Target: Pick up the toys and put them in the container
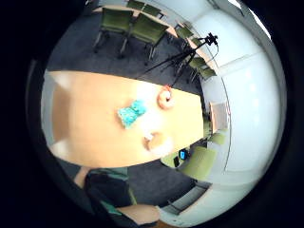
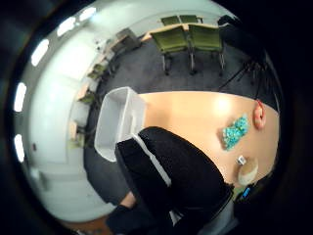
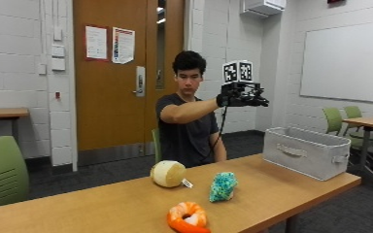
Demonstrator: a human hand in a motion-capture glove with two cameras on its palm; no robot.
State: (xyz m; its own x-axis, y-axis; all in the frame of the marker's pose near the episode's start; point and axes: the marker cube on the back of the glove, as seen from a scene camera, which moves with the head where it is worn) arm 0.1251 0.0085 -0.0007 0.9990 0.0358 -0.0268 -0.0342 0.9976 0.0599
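Gloved right hand [image 3: 241,99] hovering high, fingers relaxed, gripping nothing. Lying on wooden tabletop [image 3: 96,206]: round cream plush [image 3: 168,173], knobbly teal plush [image 3: 223,186], orange ring plush [image 3: 187,216]; rectangular white container [image 3: 311,151] sitting at end.

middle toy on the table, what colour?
Teal, mottled light and dark. The middle toy shows best in the outside view, between two other toys.

Open tabletop [image 3: 109,204] btwn toys & container [image 3: 309,153]; container's top open, unobstructed.
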